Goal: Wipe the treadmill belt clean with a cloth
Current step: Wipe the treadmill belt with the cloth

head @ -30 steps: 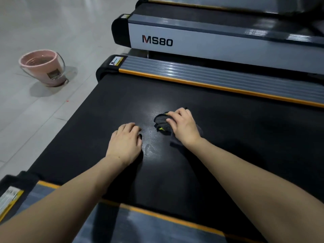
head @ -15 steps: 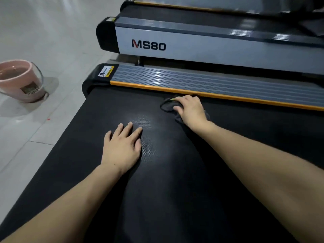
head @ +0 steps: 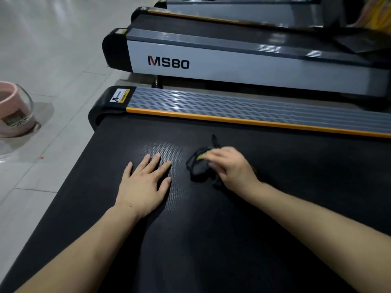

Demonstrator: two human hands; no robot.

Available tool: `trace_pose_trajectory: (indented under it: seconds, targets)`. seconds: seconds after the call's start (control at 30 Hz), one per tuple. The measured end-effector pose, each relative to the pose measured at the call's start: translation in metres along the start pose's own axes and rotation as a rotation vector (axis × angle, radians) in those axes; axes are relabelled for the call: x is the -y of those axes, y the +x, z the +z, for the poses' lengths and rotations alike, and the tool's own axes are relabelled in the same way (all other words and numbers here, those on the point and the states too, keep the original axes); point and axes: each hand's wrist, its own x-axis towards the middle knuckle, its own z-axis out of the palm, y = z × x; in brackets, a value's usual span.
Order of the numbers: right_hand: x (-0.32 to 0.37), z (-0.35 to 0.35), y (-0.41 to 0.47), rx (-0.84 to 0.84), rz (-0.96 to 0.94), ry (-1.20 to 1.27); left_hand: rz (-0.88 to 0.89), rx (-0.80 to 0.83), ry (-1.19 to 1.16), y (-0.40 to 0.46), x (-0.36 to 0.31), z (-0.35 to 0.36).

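Note:
The black treadmill belt (head: pixel 211 240) fills the lower part of the head view. My left hand (head: pixel 146 185) lies flat on it with fingers straight and spread. To its right, my right hand (head: pixel 230 168) presses a crumpled black cloth (head: pixel 197 168) with a yellow-green patch onto the belt. The right hand is motion-blurred; its fingers lie over the cloth and hide much of it. A thin tail of cloth sticks out toward the far rail.
A grey ribbed side rail with an orange strip (head: pixel 243 108) borders the belt's far side. Beyond it stands another treadmill marked MS80 (head: pixel 211 62). A pink bucket (head: pixel 12 111) sits on the tiled floor at the left.
My right hand has drawn the cloth back from the orange rail toward me, to the middle of the belt. My left hand stays flat in place.

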Motion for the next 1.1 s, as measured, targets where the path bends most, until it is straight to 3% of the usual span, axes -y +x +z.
trace_pose_trajectory:
  seconds: [0.13, 0.2, 0.37, 0.5, 0.63, 0.8, 0.87, 0.97, 1.1]
  targets:
    - [-0.037, 0.020, 0.073, -0.141, 0.353, -0.087, 0.002, -0.064, -0.010, -0.004, 0.000, 0.005]
    - [-0.033, 0.024, 0.089, -0.123, 0.474, -0.096, -0.006, -0.106, -0.022, -0.005, 0.000, 0.007]
    - [0.003, 0.013, 0.040, -0.078, 0.280, -0.048, -0.030, -0.125, -0.040, -0.004, -0.001, 0.008]
    - [0.059, -0.002, -0.024, -0.008, 0.065, 0.067, 0.066, -0.003, 0.032, 0.000, 0.010, -0.002]
    - [0.037, 0.009, 0.008, 0.028, 0.008, 0.040, 0.070, -0.053, 0.080, -0.020, 0.024, -0.007]
    - [-0.007, 0.040, 0.114, -0.057, 0.443, -0.076, -0.039, -0.110, 0.061, -0.030, 0.020, 0.001]
    - [0.000, 0.048, 0.118, -0.072, 0.519, -0.125, -0.072, -0.129, 0.051, -0.033, 0.027, -0.001]
    - [0.032, 0.046, 0.081, -0.045, 0.413, -0.086, -0.099, -0.122, 0.034, -0.040, 0.039, -0.001]
    - [0.072, 0.021, 0.019, 0.184, -0.057, -0.120, -0.088, -0.113, 0.016, -0.044, 0.040, 0.001]
